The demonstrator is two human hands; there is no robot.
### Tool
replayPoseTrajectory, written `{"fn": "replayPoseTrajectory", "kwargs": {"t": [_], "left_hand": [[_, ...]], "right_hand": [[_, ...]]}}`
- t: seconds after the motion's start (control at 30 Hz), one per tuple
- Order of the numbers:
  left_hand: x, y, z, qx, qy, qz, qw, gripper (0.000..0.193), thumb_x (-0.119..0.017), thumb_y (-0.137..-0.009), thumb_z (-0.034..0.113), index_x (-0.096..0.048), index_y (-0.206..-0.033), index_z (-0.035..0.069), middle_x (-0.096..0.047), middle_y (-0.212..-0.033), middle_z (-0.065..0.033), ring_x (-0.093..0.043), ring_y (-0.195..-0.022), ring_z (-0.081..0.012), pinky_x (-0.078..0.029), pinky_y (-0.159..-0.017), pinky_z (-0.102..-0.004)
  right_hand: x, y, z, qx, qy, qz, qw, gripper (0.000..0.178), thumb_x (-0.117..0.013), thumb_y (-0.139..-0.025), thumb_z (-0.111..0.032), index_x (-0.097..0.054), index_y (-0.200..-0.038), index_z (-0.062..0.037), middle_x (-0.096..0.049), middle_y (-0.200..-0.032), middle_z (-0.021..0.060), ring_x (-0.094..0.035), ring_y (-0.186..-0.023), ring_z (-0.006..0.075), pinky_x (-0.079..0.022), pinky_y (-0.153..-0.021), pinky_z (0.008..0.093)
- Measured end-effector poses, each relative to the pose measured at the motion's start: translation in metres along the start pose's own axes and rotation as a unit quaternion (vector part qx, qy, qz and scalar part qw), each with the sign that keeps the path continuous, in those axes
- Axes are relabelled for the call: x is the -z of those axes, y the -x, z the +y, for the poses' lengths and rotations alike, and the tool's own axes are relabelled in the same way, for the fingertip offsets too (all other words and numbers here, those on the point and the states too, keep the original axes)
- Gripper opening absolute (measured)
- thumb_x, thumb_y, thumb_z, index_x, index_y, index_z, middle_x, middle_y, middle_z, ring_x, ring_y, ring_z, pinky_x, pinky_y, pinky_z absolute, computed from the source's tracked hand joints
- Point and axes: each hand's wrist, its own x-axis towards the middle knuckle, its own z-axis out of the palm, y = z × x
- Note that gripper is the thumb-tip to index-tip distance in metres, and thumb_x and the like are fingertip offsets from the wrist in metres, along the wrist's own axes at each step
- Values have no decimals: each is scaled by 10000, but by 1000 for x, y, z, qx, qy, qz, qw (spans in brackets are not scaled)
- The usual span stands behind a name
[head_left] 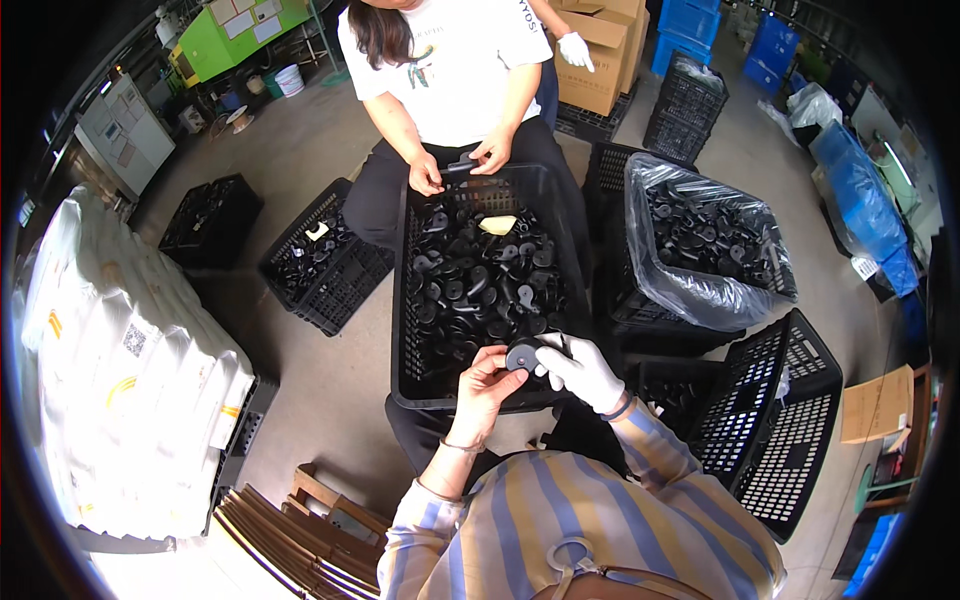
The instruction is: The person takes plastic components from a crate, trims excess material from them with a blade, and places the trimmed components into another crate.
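My bare left hand [484, 385] and my white-gloved right hand [582, 371] meet over the near rim of a black plastic crate [408, 300]. Together they hold a small round black plastic part [521, 356]. The crate is filled with several similar black parts [475, 285] and one pale yellowish piece [497, 225]. Across the crate sits a person in a white shirt, whose bare hands [455, 165] handle another black part at the far rim.
A crate lined with a clear bag [700, 290] of black parts stands to the right. Empty black crates [790, 430] are at right, another with parts [325, 265] at left. Stacked white sacks [120, 380] lie left, cardboard boxes [600, 60] beyond.
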Motion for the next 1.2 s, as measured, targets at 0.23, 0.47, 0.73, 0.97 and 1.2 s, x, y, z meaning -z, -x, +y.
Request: {"fn": "replayPoseTrajectory", "kwargs": {"t": [0.23,0.47,0.73,0.97,1.2], "left_hand": [[-15,2,-9,-70,-89,62,992,144,-659,-685,-61,-613,-809,-4,-454,-928,-10,-491,-693,-60,-430,-635,-186],[-16,10,-9,-234,-273,75,930,143,-646,-664,-68,-598,-783,-5,-489,-917,-62,-511,-750,-141,-422,-659,-231],[-11,1,-10,94,80,-48,991,185,-516,-798,-23,-534,-982,-5,-572,-944,-118,-596,-826,-233,-476,-793,-336],[-21,4,-8,101,204,-52,972,144,-519,-818,-2,-574,-950,7,-585,-904,-90,-588,-824,-180,-496,-776,-304],[-26,13,-19,-76,-1,-3,997,169,-571,-761,-74,-577,-917,-10,-462,-961,-26,-524,-850,-114,-444,-804,-244]], "right_hand": [[-20,-3,-10,277,434,202,833,251,-634,-730,-284,-584,-870,-82,-600,-714,99,-593,-591,277,-463,-498,334],[-5,-21,5,-98,-178,63,977,338,-483,-859,-388,-554,-768,-70,-495,-550,-35,-412,-402,22,-263,-338,153],[8,-4,-2,64,-90,102,989,122,-516,-855,-188,-546,-852,-70,-470,-603,-55,-405,-507,-5,-316,-433,149],[16,3,-6,128,80,81,985,123,-487,-843,-111,-572,-904,-46,-525,-695,-11,-451,-571,46,-377,-524,187],[-7,5,-6,221,280,233,904,185,-620,-764,-206,-563,-854,-55,-592,-689,90,-597,-596,241,-454,-524,299]]}}
